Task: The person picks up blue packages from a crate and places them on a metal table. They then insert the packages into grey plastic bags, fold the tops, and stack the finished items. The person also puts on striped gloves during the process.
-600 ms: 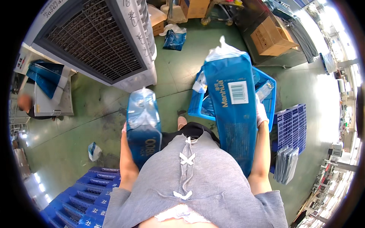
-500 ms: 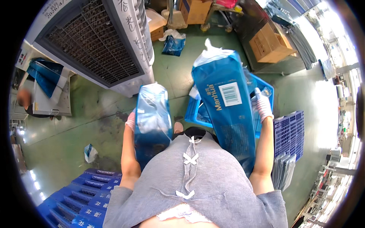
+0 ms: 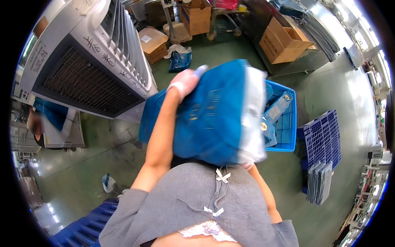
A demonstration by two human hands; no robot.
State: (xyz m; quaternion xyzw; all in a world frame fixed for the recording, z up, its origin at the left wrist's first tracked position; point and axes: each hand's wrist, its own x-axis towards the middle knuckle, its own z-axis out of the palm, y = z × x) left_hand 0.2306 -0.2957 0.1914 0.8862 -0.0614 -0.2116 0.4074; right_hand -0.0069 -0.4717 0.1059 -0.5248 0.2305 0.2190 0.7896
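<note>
Two large blue plastic-wrapped packs are held close together in front of my body. The nearer pack [image 3: 214,119], blurred by motion, lies tilted with its whitish end toward the right. Behind its left side shows the other blue pack [image 3: 150,117]. My left hand [image 3: 186,83], in a pale glove, presses over the top edge where the packs meet, its fingers partly hidden. My right hand [image 3: 247,165] is mostly covered by the nearer pack and holds it low at the whitish end. Right behind the packs stands a blue plastic crate [image 3: 293,119] with clear and blue wrappers inside.
A tall grey-white air cooler [image 3: 92,66] stands at the left, close to the packs. An open cardboard box [image 3: 277,43] sits at the far right. Blue pallets [image 3: 325,138] are on the right and lower left. A crumpled blue bag [image 3: 180,61] lies on the floor.
The two packs, held apart at my sides before, are now together in front of me. My left hand has moved up and inward; my right hand has come down under a pack.
</note>
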